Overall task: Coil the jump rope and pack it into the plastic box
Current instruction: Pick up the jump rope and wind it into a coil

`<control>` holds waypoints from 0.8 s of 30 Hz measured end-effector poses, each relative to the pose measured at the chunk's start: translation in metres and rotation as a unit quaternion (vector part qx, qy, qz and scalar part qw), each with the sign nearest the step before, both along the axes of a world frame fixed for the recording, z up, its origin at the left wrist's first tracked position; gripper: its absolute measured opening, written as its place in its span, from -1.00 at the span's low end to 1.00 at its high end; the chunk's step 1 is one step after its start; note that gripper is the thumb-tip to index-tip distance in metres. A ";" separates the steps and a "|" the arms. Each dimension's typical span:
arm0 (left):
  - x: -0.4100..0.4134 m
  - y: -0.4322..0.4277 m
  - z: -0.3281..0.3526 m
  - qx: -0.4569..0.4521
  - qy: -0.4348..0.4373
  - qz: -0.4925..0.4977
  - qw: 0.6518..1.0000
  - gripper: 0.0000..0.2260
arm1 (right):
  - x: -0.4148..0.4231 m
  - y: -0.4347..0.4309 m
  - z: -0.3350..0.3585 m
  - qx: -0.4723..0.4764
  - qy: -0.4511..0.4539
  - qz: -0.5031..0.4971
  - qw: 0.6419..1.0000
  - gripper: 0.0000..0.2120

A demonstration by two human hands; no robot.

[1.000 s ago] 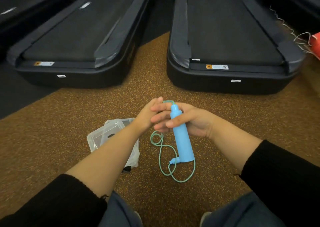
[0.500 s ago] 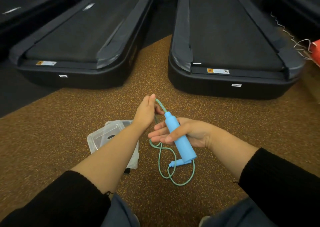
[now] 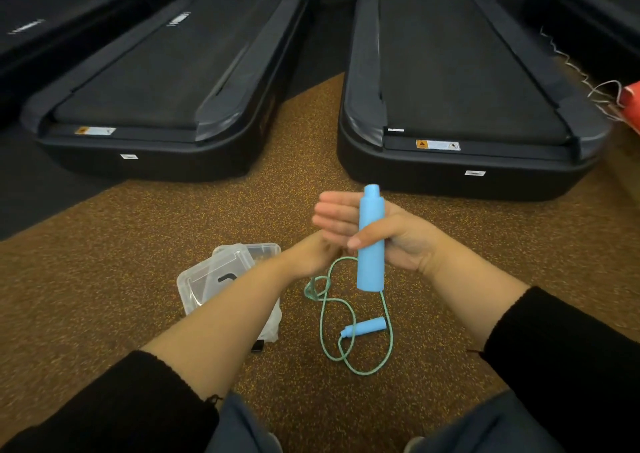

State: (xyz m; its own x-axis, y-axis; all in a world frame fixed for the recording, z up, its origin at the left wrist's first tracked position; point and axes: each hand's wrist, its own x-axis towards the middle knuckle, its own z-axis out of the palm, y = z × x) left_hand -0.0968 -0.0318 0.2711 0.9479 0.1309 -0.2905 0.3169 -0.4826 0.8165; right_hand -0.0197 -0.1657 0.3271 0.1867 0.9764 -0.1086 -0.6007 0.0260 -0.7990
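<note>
My right hand [image 3: 398,241] grips one blue handle [image 3: 371,245] of the jump rope and holds it upright above the floor, thumb across its front. My left hand [image 3: 308,255] sits just below and left of it, fingers closed where the green cord [image 3: 322,317] leaves the hands. The cord hangs down and lies in loose loops on the brown floor. The second blue handle [image 3: 365,327] rests on the floor inside those loops. The clear plastic box [image 3: 207,279] stands on the floor to the left, partly hidden by my left forearm.
Two black treadmills [image 3: 166,82] [image 3: 460,72] lie ahead with a strip of brown speckled floor [image 3: 304,162] between them. A red object with white cords [image 3: 632,99] is at the right edge. A small black item [image 3: 257,346] lies by the box's near corner.
My right hand has raised the blue handle and turned it upright. My left hand has dropped from above the handle's tip to below the right hand. The second handle now lies in plain view.
</note>
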 end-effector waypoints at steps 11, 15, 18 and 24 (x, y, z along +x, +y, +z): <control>-0.008 -0.016 0.038 0.173 -0.022 -0.156 0.972 -0.67 | 0.032 -0.001 -0.022 -0.059 -0.042 -0.091 0.993 -0.18; -0.010 -0.012 0.046 0.187 -0.028 -0.175 0.966 -0.69 | 0.031 -0.001 -0.033 -0.108 -0.086 -0.037 0.990 -0.22; -0.010 -0.006 0.056 0.174 -0.035 -0.184 0.967 -0.76 | 0.030 -0.004 -0.038 -0.153 -0.105 0.003 0.983 -0.31; -0.011 0.010 0.063 0.232 -0.125 -0.146 0.954 -0.80 | 0.030 -0.007 -0.048 -0.199 -0.034 0.022 0.979 -0.46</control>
State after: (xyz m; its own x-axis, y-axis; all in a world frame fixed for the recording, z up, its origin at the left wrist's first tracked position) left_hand -0.1078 -0.0220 0.3344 0.9957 -0.0896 -0.0252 -0.0630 -0.8479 0.5263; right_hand 0.0107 -0.1725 0.2793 0.1650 0.8666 -0.4708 -0.5388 -0.3206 -0.7790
